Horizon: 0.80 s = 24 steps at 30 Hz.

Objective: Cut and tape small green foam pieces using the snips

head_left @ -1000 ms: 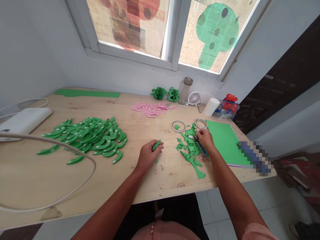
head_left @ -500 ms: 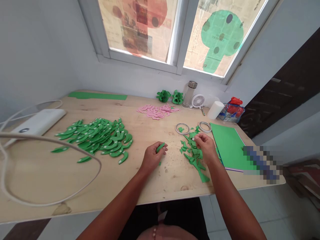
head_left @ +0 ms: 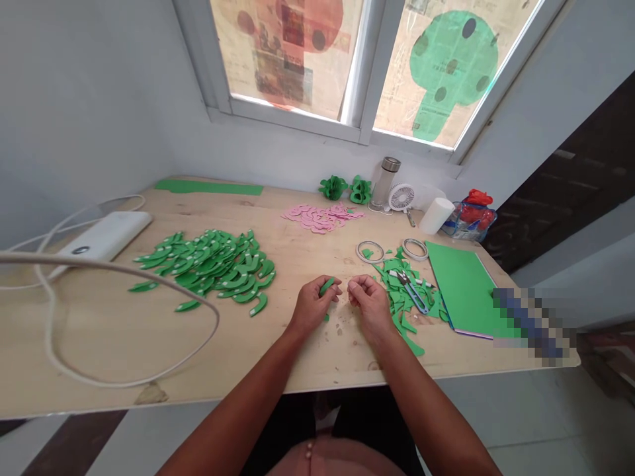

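Note:
Between the fingers of my left hand (head_left: 317,301) is a curved green paper piece (head_left: 326,286). My right hand (head_left: 368,301) is close beside it, thumb and fingers pinched together; anything between them is too small to make out. To the left lies a big pile of curved green pieces (head_left: 213,261) with small white patches. Green paper scraps (head_left: 404,320) lie to the right of my right hand, and blue-handled snips (head_left: 413,292) rest on them.
Two tape rolls (head_left: 370,252) (head_left: 415,249) lie behind the scraps. Pink paper pieces (head_left: 320,217), green paper shapes (head_left: 360,190), a bottle (head_left: 385,184) and a small fan (head_left: 401,197) are farther back. Green sheets (head_left: 466,287) lie right; a power bank (head_left: 106,238) and looping cable are left.
My right hand has moved left, from over the scraps to beside my left hand, uncovering the snips. My left hand still holds the green piece. The view has shifted slightly.

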Motion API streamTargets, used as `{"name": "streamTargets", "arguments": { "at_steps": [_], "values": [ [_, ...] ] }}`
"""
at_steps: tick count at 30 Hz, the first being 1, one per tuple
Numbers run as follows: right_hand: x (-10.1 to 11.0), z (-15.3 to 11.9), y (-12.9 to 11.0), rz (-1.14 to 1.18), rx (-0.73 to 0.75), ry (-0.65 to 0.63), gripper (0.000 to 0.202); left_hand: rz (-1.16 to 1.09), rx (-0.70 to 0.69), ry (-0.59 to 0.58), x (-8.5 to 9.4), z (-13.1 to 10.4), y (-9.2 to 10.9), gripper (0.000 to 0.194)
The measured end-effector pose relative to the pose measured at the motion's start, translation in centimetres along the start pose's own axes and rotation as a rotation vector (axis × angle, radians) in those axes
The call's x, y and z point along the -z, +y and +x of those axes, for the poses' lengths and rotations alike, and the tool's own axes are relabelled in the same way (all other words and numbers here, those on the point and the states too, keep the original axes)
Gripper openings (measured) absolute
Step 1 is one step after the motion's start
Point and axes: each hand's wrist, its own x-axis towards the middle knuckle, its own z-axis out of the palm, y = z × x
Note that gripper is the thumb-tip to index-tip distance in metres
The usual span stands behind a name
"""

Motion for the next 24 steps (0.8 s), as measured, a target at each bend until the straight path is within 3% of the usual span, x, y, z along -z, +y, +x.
{"name": "streamTargets", "arguments": {
  "at_steps": [17,24],
  "values": [
    [-0.1,0.2,0.5,0.107,0.063,0.009,0.023,0.014,-0.025,0.089,-0.1,-0.5,-0.4,0.029],
    [-0.5,-0.3,0.6,-0.076,0.191,0.008,0.029,0.474,-0.275,0.202,-0.1,-1.0,-0.4,0.026]
  ]
}}
